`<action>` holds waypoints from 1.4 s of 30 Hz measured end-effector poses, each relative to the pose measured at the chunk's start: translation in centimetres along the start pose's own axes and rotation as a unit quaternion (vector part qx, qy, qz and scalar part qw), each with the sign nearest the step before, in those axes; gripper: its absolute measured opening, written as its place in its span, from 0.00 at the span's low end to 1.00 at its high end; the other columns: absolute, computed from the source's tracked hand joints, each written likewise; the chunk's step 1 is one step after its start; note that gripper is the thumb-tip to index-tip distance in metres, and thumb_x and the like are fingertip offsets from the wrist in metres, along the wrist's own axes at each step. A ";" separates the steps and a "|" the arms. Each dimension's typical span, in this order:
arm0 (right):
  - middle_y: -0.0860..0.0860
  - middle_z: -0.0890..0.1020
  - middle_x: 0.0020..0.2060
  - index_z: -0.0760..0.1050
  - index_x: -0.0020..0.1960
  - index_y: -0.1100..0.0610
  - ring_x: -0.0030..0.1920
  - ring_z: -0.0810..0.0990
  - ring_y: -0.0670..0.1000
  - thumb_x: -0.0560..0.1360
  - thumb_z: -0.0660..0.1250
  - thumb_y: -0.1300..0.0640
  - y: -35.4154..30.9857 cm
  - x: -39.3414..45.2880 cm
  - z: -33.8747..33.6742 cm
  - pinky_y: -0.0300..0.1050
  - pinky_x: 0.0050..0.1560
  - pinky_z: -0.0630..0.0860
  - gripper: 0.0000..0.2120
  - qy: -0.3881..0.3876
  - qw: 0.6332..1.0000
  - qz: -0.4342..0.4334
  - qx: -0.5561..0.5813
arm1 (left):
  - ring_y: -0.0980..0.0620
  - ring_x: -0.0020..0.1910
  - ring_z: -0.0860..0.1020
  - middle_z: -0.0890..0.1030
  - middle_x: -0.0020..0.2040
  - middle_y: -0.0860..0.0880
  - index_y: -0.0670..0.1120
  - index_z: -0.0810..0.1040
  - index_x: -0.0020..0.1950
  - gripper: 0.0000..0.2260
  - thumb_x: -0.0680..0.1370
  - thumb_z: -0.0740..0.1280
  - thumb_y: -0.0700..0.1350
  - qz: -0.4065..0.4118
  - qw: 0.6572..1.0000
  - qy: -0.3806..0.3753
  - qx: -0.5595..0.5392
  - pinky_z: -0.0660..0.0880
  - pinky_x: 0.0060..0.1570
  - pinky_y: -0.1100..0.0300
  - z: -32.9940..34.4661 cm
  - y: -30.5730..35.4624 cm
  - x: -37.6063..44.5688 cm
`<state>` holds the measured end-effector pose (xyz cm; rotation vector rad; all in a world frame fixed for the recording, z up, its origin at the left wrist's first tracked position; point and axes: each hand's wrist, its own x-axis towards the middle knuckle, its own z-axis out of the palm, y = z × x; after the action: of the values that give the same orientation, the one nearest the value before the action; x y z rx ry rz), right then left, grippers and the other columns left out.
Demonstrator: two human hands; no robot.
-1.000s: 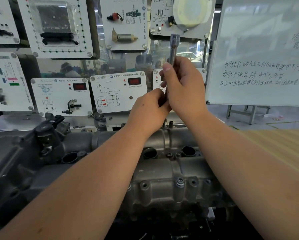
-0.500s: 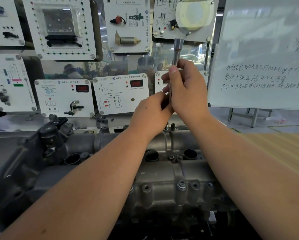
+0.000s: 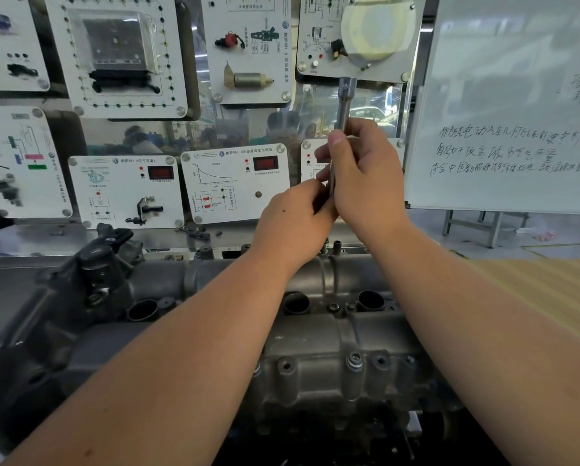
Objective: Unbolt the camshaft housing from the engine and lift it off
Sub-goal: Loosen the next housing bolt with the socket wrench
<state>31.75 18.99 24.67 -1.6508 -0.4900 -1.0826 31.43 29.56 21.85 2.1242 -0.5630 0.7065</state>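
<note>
The camshaft housing is lying across the lower middle of the view, a grey cast metal body still sitting on the engine, and everything else is best placed from it. At its left end a dark bracket assembly is rising from the casting. Behind the housing and to its left, white training panels with red displays and small mounted parts are hanging on the wall, some blurred at the far edge. Along the top of the housing three round open bores are showing between the forearms, and along its near edge a row of bolt bosses is running, one of them carrying a bright bolt head.

Above the far edge of the housing, the left hand is reaching in with its fingers curled in front of it; they are closing around the lower end of a long metal socket extension, though the fingertips themselves are hidden behind the knuckles, so how they are pinching it cannot be told. Just to the right and touching it, the right hand is gripping the shaft of the same tool, thumb pressing flat along the shaft and pointing up, the other fingers wrapping round it. The tool is standing nearly upright, its wider socket end sticking up past the right hand.

Behind the housing to its right, a whiteboard with handwritten lines is standing on metal legs, and a striped tan surface is lying beside the housing's right end.
</note>
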 end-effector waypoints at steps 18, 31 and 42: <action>0.45 0.83 0.40 0.72 0.49 0.52 0.33 0.80 0.43 0.85 0.57 0.55 0.0 0.1 -0.1 0.42 0.38 0.77 0.08 -0.016 1.000 0.016 0.003 | 0.47 0.36 0.77 0.78 0.33 0.50 0.48 0.76 0.40 0.09 0.80 0.65 0.47 0.001 1.000 -0.009 0.001 0.68 0.34 0.54 -0.1 0.1 0.0; 0.44 0.83 0.38 0.72 0.44 0.45 0.36 0.82 0.45 0.84 0.58 0.55 -0.2 -0.1 -0.1 0.39 0.40 0.79 0.11 -0.016 1.000 0.005 -0.008 | 0.49 0.34 0.76 0.78 0.33 0.51 0.53 0.72 0.38 0.12 0.82 0.63 0.48 0.007 1.000 -0.020 0.003 0.65 0.33 0.55 -0.1 0.3 -0.1; 0.45 0.83 0.41 0.73 0.48 0.46 0.38 0.83 0.44 0.83 0.62 0.53 0.1 0.0 -0.1 0.42 0.43 0.80 0.05 -0.002 1.000 -0.013 -0.011 | 0.50 0.40 0.79 0.80 0.38 0.51 0.50 0.76 0.45 0.06 0.81 0.65 0.48 0.007 1.000 -0.016 -0.001 0.70 0.36 0.55 0.0 0.1 -0.1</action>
<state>31.76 18.92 24.62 -1.6709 -0.5042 -1.1068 31.29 29.51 21.89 2.1357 -0.5954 0.6810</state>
